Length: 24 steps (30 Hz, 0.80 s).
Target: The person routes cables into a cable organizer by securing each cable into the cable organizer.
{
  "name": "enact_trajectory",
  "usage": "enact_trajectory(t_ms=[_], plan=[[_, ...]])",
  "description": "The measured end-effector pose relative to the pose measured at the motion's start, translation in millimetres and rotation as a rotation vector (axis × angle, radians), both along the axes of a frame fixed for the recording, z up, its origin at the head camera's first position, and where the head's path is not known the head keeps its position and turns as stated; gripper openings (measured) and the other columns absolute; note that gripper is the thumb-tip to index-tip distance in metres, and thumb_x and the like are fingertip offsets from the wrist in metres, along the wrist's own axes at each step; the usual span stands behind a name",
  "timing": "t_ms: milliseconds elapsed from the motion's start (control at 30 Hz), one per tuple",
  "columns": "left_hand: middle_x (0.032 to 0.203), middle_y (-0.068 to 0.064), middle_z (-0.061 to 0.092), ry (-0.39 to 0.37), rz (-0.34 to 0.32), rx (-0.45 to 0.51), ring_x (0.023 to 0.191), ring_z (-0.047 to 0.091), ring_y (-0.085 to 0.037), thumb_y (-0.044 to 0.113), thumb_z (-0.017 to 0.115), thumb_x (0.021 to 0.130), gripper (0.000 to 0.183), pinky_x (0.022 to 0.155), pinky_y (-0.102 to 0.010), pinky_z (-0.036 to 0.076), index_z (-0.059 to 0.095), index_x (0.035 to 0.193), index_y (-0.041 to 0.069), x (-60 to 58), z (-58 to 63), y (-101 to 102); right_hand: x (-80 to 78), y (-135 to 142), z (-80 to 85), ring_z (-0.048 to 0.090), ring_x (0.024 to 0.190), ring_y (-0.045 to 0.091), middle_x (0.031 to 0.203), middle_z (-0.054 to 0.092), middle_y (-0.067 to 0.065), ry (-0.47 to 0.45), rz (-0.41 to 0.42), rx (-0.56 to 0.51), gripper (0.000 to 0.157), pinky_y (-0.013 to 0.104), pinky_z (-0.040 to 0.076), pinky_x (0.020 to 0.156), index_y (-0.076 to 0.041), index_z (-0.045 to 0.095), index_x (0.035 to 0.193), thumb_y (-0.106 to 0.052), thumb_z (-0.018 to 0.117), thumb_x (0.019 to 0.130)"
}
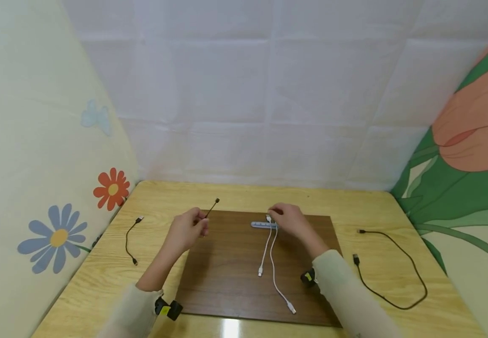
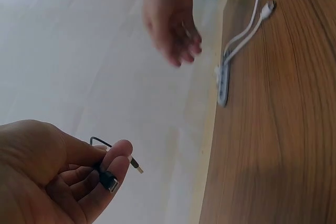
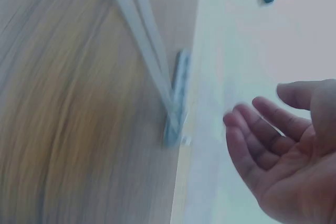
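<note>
My left hand (image 1: 185,230) pinches a short black USB cable (image 2: 109,182) above the left part of the brown board. One end of that cable sticks up past the fingers in the head view. A pale blue cable clip strip (image 1: 257,225) lies near the board's far edge. Two white USB cables run through it: the shorter white cable (image 1: 265,251) and the longer white cable (image 1: 274,272) trail toward the near edge. Beside the strip is my right hand (image 1: 291,220), its fingers loosely bent and holding nothing in the right wrist view (image 3: 286,150).
The brown board (image 1: 223,281) lies on a light wooden table (image 1: 366,202). A short black cable (image 1: 127,239) rests left of the board, and a longer black cable (image 1: 415,267) curves on the right. A white cloth (image 1: 244,94) hangs behind, with patterned cloths at both sides.
</note>
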<state>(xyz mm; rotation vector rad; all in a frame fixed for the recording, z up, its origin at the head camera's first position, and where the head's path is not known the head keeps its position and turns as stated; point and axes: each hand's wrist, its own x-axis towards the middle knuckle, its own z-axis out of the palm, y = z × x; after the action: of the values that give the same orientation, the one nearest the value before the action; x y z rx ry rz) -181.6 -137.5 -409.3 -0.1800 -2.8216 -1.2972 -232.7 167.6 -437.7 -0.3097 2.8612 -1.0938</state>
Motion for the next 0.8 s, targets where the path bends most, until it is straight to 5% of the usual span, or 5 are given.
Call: enact_trajectory(t_ms=[233, 500, 800], plan=[[0.084, -0.005, 0.069, 0.015, -0.053, 0.067, 0.066, 0.068, -0.011, 0.005, 0.065, 0.098, 0.006, 0.060, -0.029, 0.058, 0.066, 0.101, 0.000, 5.2, -0.1, 32, 0.1, -24, 7.0, 0.072, 0.090, 0.025, 0.101, 0.073, 0.018, -0.187, 0.032, -0.359, 0.036, 0.036, 0.060, 0.081, 0.008, 0.067, 0.118, -0.023, 0.052, 0.107], [0.084, -0.004, 0.070, 0.023, -0.097, 0.093, 0.066, 0.069, -0.013, 0.005, 0.065, 0.098, 0.005, 0.059, -0.026, 0.057, 0.066, 0.100, 0.001, 12.1, 0.3, 48, 1.3, -36, 8.7, 0.074, 0.092, 0.034, 0.106, 0.071, 0.027, -0.292, 0.026, -0.492, 0.045, 0.045, 0.059, 0.084, 0.011, 0.062, 0.121, -0.029, 0.047, 0.109], [0.081, -0.003, 0.072, 0.102, -0.175, 0.002, 0.062, 0.066, -0.006, 0.008, 0.066, 0.098, 0.004, 0.054, -0.023, 0.052, 0.067, 0.098, 0.004, 17.0, 0.3, 60, -6.7, -41, 7.8, 0.072, 0.099, 0.040, 0.109, 0.071, 0.027, -0.455, 0.071, -0.585, 0.067, 0.050, 0.057, 0.089, 0.015, 0.059, 0.123, -0.045, 0.031, 0.111]])
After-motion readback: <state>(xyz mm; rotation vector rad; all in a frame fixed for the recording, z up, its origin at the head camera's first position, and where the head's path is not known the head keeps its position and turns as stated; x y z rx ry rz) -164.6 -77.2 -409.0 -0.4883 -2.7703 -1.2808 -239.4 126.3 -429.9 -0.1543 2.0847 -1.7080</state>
